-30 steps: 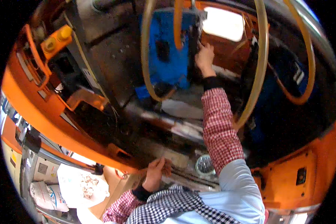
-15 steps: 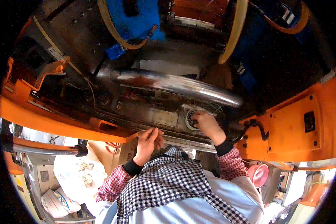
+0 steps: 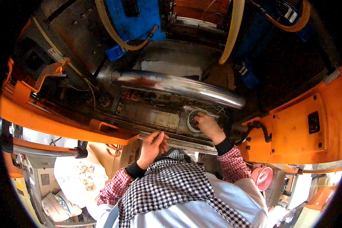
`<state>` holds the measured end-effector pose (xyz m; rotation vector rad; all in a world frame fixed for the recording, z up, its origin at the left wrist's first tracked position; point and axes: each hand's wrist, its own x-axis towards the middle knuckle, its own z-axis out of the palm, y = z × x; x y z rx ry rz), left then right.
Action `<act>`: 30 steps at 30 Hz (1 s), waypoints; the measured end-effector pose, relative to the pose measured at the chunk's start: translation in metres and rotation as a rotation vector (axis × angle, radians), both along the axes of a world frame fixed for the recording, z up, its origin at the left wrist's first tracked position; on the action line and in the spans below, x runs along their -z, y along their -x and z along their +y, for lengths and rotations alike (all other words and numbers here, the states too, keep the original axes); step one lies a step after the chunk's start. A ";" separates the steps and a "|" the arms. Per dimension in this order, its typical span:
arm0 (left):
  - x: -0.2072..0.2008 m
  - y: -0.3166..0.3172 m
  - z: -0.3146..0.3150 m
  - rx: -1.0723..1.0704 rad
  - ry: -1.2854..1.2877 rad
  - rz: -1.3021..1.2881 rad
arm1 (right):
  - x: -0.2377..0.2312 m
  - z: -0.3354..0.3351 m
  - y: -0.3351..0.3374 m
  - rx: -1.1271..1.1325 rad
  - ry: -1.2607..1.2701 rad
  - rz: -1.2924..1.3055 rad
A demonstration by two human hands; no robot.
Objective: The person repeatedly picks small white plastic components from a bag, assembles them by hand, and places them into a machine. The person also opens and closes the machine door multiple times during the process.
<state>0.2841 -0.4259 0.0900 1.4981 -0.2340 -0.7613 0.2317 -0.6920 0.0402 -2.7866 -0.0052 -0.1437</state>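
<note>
A round, pale container (image 3: 189,124) stands on the machine's ledge, holding many small dark and shiny pieces (image 3: 193,116) too small to name. My right hand (image 3: 210,128) reaches into it from the right, fingers bent together with the tips down among the pieces. Whether a piece is between those fingertips is hidden. Further left and nearer my body, my left hand (image 3: 151,148) hovers before the ledge. Its fingers are curled with the thumb against them, and whatever they hold, if anything, cannot be made out.
A shiny metal bar (image 3: 178,86) crosses beyond the container. Orange machine panels flank me, left (image 3: 64,123) and right (image 3: 292,129). Yellowish hoses (image 3: 233,32) hang above. A white bag (image 3: 78,173) sits lower left; a pink basin (image 3: 262,178) lower right.
The view has shifted slightly. My right hand stays in the container with its fingers shifting a little; my left hand keeps nearly the same place and pose.
</note>
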 end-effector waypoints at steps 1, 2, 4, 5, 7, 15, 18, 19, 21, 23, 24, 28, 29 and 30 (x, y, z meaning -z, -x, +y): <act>0.000 0.000 0.000 0.004 -0.001 0.007 | 0.000 -0.001 0.000 0.013 -0.026 0.023; 0.000 0.000 0.001 0.009 -0.002 0.014 | -0.002 -0.001 -0.001 0.026 -0.051 0.045; 0.001 -0.001 0.001 0.009 0.005 0.021 | -0.004 -0.003 0.000 0.037 -0.105 0.078; 0.003 -0.002 0.002 0.003 0.012 0.023 | -0.005 -0.005 0.001 0.034 -0.135 0.088; 0.004 -0.001 0.001 0.004 0.011 0.018 | -0.003 -0.007 0.003 0.039 -0.154 0.035; 0.002 -0.005 -0.001 0.032 -0.023 -0.009 | -0.018 -0.003 0.000 0.002 -0.309 -0.094; 0.000 0.001 0.006 0.006 -0.005 0.004 | -0.046 0.002 -0.001 -0.040 -0.385 -0.135; -0.003 0.001 0.006 -0.005 -0.035 0.014 | -0.050 0.003 -0.007 -0.008 -0.467 -0.140; -0.001 0.001 0.009 -0.038 -0.002 0.049 | -0.065 0.011 -0.029 0.021 -0.589 -0.364; -0.002 0.000 0.010 -0.077 -0.009 0.032 | -0.096 0.016 -0.065 0.045 -0.675 -0.556; -0.006 -0.001 0.009 -0.075 -0.051 0.016 | -0.101 0.013 -0.091 0.055 -0.670 -0.730; -0.012 -0.003 0.019 -0.175 -0.034 -0.056 | -0.154 0.013 -0.213 0.229 -0.997 -1.052; -0.015 -0.004 0.023 -0.207 -0.005 -0.029 | -0.175 0.010 -0.242 0.218 -1.012 -1.123; -0.013 -0.004 0.026 -0.204 -0.025 -0.092 | -0.198 0.004 -0.260 0.265 -0.975 -1.186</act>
